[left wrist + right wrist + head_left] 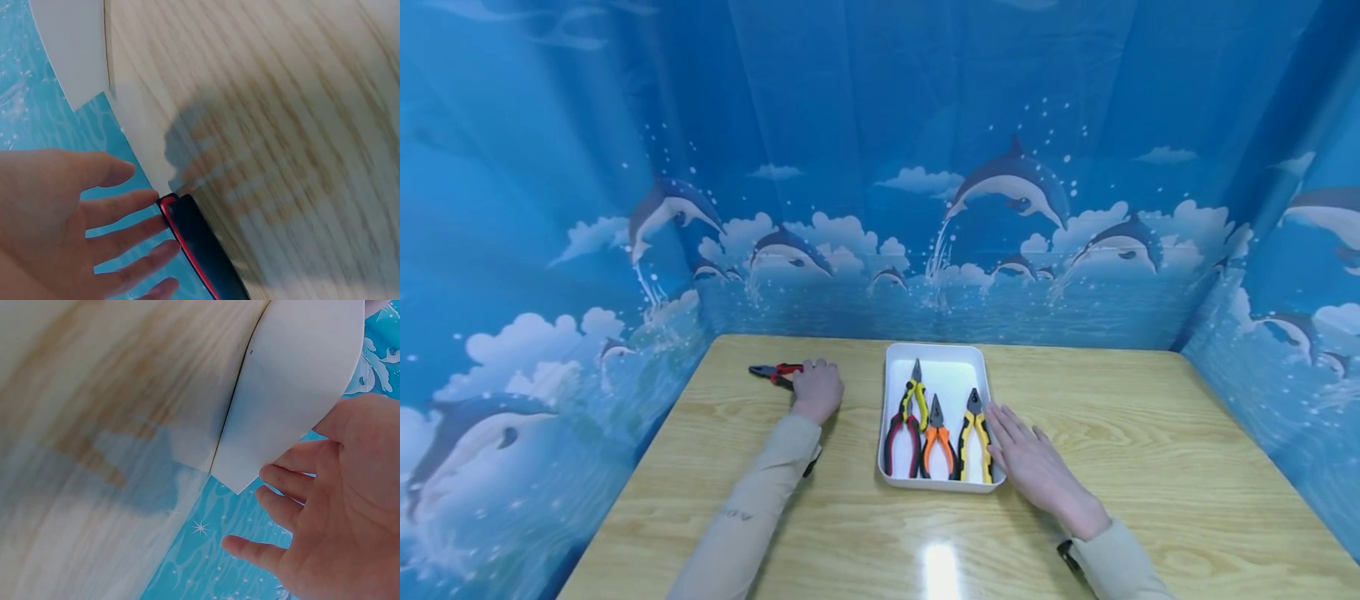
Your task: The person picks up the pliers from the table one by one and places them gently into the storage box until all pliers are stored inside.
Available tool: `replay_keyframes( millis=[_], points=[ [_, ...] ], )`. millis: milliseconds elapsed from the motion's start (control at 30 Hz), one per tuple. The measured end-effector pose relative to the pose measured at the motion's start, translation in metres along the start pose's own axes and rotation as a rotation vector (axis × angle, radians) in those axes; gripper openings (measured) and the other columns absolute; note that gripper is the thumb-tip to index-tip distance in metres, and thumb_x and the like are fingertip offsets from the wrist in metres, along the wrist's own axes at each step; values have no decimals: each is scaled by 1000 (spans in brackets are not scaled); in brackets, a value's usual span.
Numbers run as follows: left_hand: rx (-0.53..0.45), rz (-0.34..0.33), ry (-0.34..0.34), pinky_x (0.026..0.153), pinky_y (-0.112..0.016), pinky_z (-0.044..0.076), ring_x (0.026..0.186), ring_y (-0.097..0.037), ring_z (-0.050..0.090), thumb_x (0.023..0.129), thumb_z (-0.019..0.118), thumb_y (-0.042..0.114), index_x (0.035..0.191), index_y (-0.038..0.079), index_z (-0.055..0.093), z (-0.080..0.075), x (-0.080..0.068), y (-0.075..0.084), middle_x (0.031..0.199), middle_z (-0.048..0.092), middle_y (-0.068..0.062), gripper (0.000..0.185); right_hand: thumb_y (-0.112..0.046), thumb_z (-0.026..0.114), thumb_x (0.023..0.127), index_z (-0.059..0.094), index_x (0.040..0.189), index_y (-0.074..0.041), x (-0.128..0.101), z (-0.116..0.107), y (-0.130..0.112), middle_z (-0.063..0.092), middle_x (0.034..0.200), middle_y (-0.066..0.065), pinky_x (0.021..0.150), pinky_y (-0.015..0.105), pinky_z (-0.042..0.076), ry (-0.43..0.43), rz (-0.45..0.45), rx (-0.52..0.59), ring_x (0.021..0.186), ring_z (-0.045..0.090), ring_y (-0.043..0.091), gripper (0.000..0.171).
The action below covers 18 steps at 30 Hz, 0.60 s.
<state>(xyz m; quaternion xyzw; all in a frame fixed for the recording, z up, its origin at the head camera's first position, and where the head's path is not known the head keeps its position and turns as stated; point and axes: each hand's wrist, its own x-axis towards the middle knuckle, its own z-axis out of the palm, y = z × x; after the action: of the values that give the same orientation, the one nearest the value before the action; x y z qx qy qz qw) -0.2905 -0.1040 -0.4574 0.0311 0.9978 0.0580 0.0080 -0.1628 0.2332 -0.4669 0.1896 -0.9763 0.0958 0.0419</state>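
At the table's far left lie red-and-black pliers (765, 371), jaws pointing left. My left hand (817, 389) is at their handle end; in the left wrist view its loosely bent fingers touch one handle (203, 250), with the thumb apart. A white tray (951, 375) stands mid-table. Inside it are dark-red-and-black pliers (914, 450), yellow-and-black pliers (922, 406) above them, orange-handled pliers (937, 435) and larger yellow-and-black pliers (975, 429). My right hand (1030, 458), fingers extended, rests against the tray's right side; in the right wrist view fingertips touch the tray wall (294, 381).
The wood-grain table (1112, 417) extends on both sides of the tray. A blue dolphin-print curtain (880, 167) encloses its back and sides. Light glares off the front of the tabletop.
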Motion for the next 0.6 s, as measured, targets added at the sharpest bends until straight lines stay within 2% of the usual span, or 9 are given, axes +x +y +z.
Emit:
replay_keyframes(
  millis=[200, 400, 600],
  points=[
    [-5, 16, 17, 96, -60, 44, 115, -41, 54, 104, 51, 17, 120, -2, 66, -1, -7, -5, 118, 62, -21, 29, -25, 49, 107, 30, 156, 1, 0, 0, -1, 30, 162, 20, 112, 69, 28, 2, -6, 8, 148, 29, 42, 59],
    [14, 35, 27, 95, -60, 46, 108, -40, 58, 103, 55, 19, 113, -2, 68, -4, -14, -9, 111, 64, -20, 27, -24, 50, 107, 30, 156, 1, -1, -1, -2, 29, 162, 20, 112, 68, 28, 5, -2, 7, 148, 29, 42, 59],
    [23, 43, 63, 93, -59, 48, 105, -40, 60, 103, 58, 22, 111, -2, 70, -3, -20, -16, 108, 65, -20, 28, -23, 51, 107, 30, 156, 1, -1, -1, -2, 30, 162, 20, 112, 68, 28, 8, -6, 0, 148, 29, 41, 59]
  ],
)
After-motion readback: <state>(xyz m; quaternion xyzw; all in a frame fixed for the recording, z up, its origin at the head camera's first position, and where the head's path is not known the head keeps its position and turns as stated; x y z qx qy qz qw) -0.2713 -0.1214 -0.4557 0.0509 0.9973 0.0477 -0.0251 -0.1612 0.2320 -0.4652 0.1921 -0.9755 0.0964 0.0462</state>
